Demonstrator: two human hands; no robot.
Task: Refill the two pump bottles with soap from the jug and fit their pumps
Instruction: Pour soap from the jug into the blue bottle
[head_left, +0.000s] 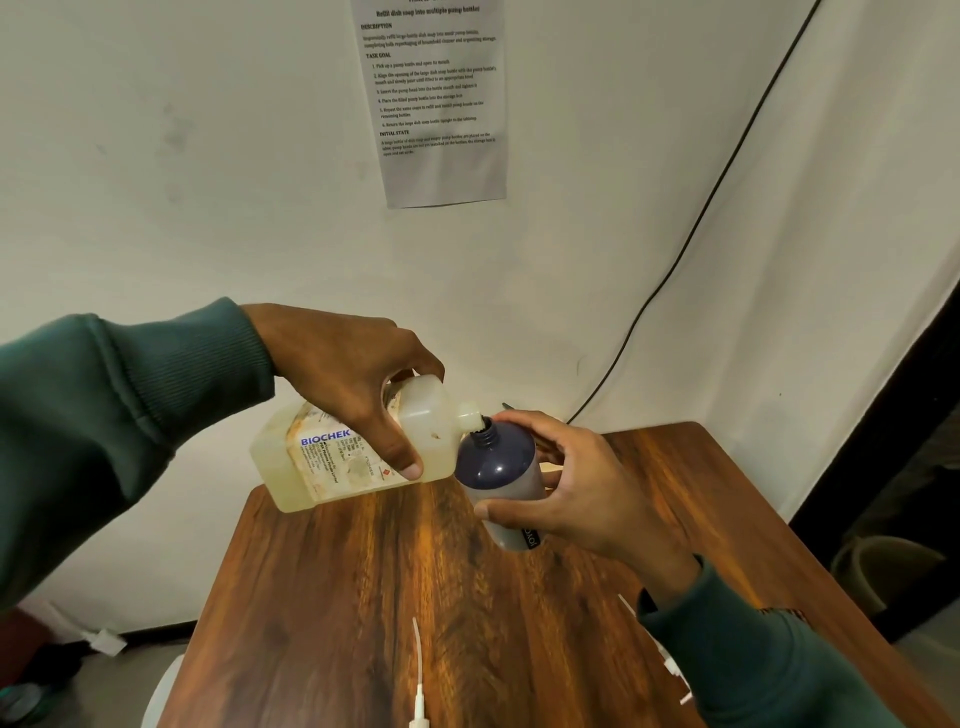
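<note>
- Jug (332, 452): held in the air over the desk's (395, 582) far left corner, tipped almost flat, with its spout set at the bottle's mouth.
- Left hand (353, 374): clamped over the jug's upper body near the shoulder, thumb pressed on the label face.
- Bottle (498, 467): held off the desk near the far edge and tilted, neck towards the jug.
- Right hand (566, 488): wrapped round the bottle's mid-body, thumb across the front and fingers round the far side.
- Jug handling: stiff, translucent plastic, judged bulky for one hand. A load shift towards the spout is expected as soap runs, so a grip near the shoulder is preferred. The fill level cannot be read.
- Bottle handling: smooth, glossy and dark, so the level inside is hidden. It is judged light at first and heavier as it fills. The neck is narrow, so drips are likely and the wall may turn slippery. A mid-body grip is best kept clear of the neck.
- Pump (418, 675): lies at the desk's near edge. Its thin dip tube is judged bendy, so it is better taken by the head than by the tube.
- A second pump is partly hidden behind the right sleeve.
- No second bottle is seen.
</note>
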